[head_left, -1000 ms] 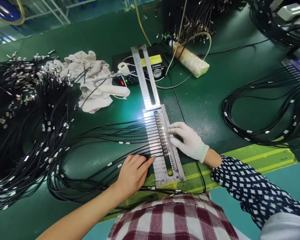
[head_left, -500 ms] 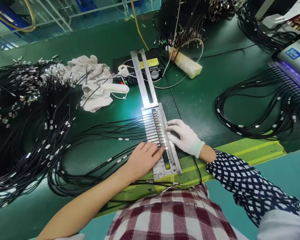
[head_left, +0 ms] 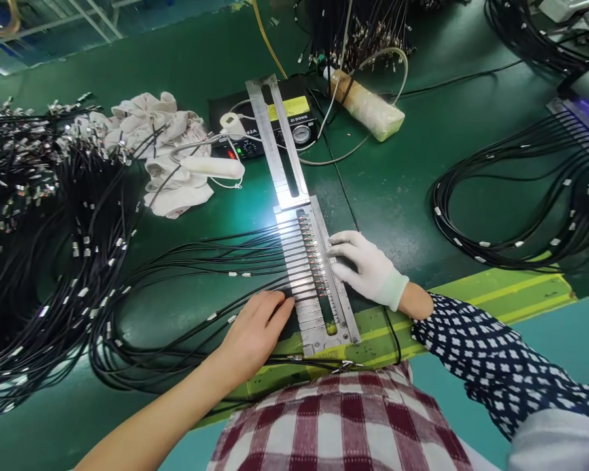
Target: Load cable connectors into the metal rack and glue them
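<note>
Black cables (head_left: 186, 262) (white-tagged), green tabletop (head_left: 392, 186).

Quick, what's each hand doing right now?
Left hand: at the cables; gripping or not, can't tell.
Right hand: open, gloved, at the metal plate's edge.

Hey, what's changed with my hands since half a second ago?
Your bare left hand has drawn back leftward, from over the slotted metal fixture to its left edge. I can't tell whether it let anything go. Your gloved right hand stays at the fixture's right side, and the black cables still lie across it.
</note>
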A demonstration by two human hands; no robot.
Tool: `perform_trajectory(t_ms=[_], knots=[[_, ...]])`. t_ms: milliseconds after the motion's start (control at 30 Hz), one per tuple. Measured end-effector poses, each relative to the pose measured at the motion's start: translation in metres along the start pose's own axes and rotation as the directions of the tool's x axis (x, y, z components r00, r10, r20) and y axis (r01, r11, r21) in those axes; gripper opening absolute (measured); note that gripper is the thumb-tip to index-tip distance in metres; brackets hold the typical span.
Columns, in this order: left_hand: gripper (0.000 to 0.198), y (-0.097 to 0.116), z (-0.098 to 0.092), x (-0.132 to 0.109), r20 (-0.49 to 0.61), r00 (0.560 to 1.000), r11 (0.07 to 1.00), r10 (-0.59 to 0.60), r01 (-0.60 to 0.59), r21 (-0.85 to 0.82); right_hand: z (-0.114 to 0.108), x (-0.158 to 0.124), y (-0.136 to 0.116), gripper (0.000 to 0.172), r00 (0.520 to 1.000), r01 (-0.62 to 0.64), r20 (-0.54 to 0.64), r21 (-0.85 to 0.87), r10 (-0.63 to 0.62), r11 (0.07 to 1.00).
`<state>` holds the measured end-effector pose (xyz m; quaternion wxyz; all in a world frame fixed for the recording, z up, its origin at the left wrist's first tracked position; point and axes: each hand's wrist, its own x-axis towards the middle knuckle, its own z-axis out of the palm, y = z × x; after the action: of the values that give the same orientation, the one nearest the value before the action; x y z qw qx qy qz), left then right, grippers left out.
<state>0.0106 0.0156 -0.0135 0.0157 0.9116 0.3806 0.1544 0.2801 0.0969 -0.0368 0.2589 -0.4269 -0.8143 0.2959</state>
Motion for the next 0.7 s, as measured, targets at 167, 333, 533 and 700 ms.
perform_trajectory(t_ms=[167, 333, 533, 700], knots=[[0.029, -0.002, -0.004, -0.004, 0.030, 0.997, 0.985, -0.078, 0.081, -0.152, -0.004, -0.001, -0.005, 0.018, 0.998, 0.028, -0.063, 0.049, -0.025, 0.998], [0.031, 0.002, -0.018, 0.000, -0.138, 0.968, 0.950, -0.209, 0.167, -0.263, -0.011, -0.005, -0.024, 0.031, 0.984, 0.171, -0.092, 0.286, -0.151, 0.943], [0.029, 0.013, -0.021, 0.013, -0.160, 0.965, 0.944, -0.208, 0.155, -0.291, -0.010, -0.006, -0.039, 0.031, 0.998, 0.066, -0.016, 0.533, -0.068, 0.844], [0.034, 0.022, -0.018, 0.032, -0.131, 0.979, 0.910, -0.159, 0.094, -0.404, -0.013, -0.006, -0.040, 0.032, 0.997, 0.028, 0.043, 0.626, -0.070, 0.779]])
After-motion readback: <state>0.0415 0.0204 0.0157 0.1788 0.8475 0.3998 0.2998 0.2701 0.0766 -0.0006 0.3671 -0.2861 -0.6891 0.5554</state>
